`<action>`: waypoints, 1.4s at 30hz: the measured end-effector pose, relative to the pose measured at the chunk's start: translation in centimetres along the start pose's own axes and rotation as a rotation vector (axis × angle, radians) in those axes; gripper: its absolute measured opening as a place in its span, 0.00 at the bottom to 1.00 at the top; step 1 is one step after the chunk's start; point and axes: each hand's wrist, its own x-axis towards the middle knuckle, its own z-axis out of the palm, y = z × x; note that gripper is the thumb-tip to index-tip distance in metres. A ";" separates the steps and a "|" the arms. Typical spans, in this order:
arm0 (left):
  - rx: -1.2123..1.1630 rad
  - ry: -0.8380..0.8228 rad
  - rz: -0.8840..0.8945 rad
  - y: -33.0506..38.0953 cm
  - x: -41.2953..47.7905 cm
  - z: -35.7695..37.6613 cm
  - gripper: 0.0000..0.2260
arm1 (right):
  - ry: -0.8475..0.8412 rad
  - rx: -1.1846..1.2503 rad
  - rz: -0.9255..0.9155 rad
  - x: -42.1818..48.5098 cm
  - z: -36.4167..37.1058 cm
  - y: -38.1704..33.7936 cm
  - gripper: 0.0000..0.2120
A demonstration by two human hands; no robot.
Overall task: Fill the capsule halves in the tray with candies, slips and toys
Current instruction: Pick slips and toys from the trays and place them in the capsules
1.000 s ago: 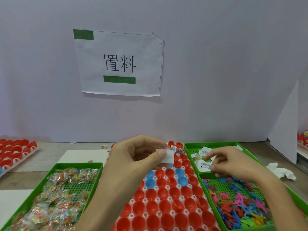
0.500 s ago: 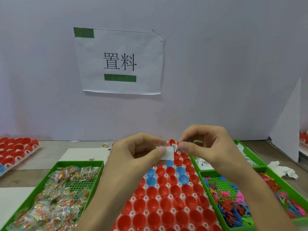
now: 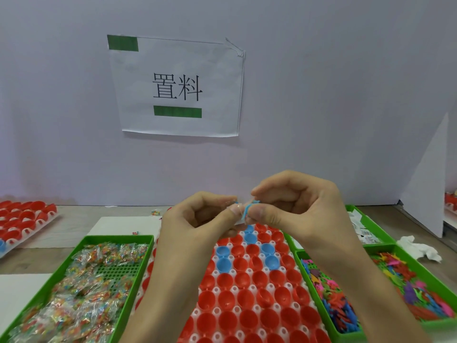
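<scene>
A white tray (image 3: 217,311) of red and a few blue capsule halves (image 3: 247,297) lies in front of me. Both hands meet above its far end. My left hand (image 3: 197,226) pinches a white paper slip (image 3: 239,222) and a clear packet between thumb and fingers. My right hand (image 3: 294,211) pinches a small blue toy (image 3: 247,211) against that bundle, thumb to thumb. The green basket (image 3: 138,276) on the left holds wrapped candies (image 3: 81,293). Two green baskets on the right hold paper slips (image 3: 363,231) and coloured toys (image 3: 331,300).
Another tray of red capsule halves (image 3: 22,221) sits at the far left. A crumpled white tissue (image 3: 420,248) lies at the right. A paper sign (image 3: 176,87) hangs on the wall straight ahead, and a white board (image 3: 427,184) leans at the right.
My right hand left the slip basket, rose and came left to meet my left hand; it now pinches a blue toy against the slip my left hand kept holding.
</scene>
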 end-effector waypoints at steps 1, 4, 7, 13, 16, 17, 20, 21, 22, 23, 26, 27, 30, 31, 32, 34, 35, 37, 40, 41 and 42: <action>-0.017 0.012 -0.007 0.0 0.0 0.1 0.10 | 0.007 -0.027 -0.022 -0.1 0.2 -0.2 0.07; -0.088 0.031 -0.028 0.0 0.0 0.1 0.11 | 0.009 -0.078 -0.099 -0.3 0.6 -1.1 0.07; -0.105 0.041 -0.020 0.1 -0.1 0.1 0.13 | 0.005 -0.037 -0.123 -0.5 1.0 -1.3 0.06; -0.139 0.041 -0.041 0.4 -0.3 0.4 0.13 | 0.092 -0.051 -0.032 -0.5 1.8 -0.5 0.10; -0.255 -0.035 -0.136 0.7 -0.4 0.2 0.13 | 0.099 -0.044 -0.036 -0.5 1.6 -0.4 0.08; -0.291 -0.065 -0.165 0.8 -0.4 0.2 0.13 | 0.092 -0.052 -0.040 -0.5 1.6 -0.5 0.07; -0.306 -0.098 -0.194 0.9 -0.3 0.0 0.13 | 0.077 -0.097 -0.060 -0.4 1.3 -0.4 0.05; -0.300 -0.100 -0.193 0.9 -0.3 0.0 0.13 | 0.082 -0.117 -0.065 -0.4 1.3 -0.4 0.05; -0.297 -0.104 -0.190 0.9 -0.3 -0.1 0.13 | 0.093 -0.146 -0.072 -0.4 1.3 -0.4 0.05; -0.296 -0.108 -0.187 0.9 -0.3 -0.1 0.13 | 0.106 -0.182 -0.081 -0.4 1.3 -0.3 0.06; -0.281 -0.080 -0.161 0.7 -0.4 0.0 0.12 | 0.140 -0.234 -0.103 -0.3 1.6 -0.1 0.05; -0.281 -0.063 -0.150 0.6 -0.4 0.2 0.11 | 0.155 -0.229 -0.101 -0.4 1.8 -0.1 0.07; -0.295 -0.024 -0.125 0.6 -0.6 0.7 0.08 | 0.208 -0.187 -0.083 -0.5 2.3 0.1 0.09; -0.292 -0.014 -0.118 0.7 -0.7 0.8 0.08 | 0.222 -0.179 -0.080 -0.5 2.4 0.2 0.09; -0.288 -0.008 -0.113 0.7 -0.7 0.8 0.07 | 0.232 -0.178 -0.078 -0.5 2.4 0.4 0.09; -0.275 -0.013 -0.104 0.6 -0.7 0.9 0.06 | 0.241 -0.175 -0.064 -0.4 2.4 0.5 0.09; -0.263 -0.018 -0.098 0.6 -0.7 0.9 0.06 | 0.244 -0.168 -0.055 -0.4 2.3 0.6 0.09; -0.224 -0.023 -0.076 0.7 -0.7 0.9 0.11 | 0.243 -0.159 -0.052 -0.4 2.1 0.6 0.09; -0.193 -0.048 -0.044 1.2 -0.7 0.7 0.13 | 0.231 -0.141 -0.086 -0.5 1.9 0.4 0.10; -0.185 -0.061 -0.035 1.3 -0.8 0.7 0.11 | 0.225 -0.130 -0.095 -0.5 1.9 0.4 0.10; -0.168 -0.067 -0.024 1.4 -0.8 0.6 0.10 | 0.218 -0.118 -0.099 -0.5 1.9 0.3 0.10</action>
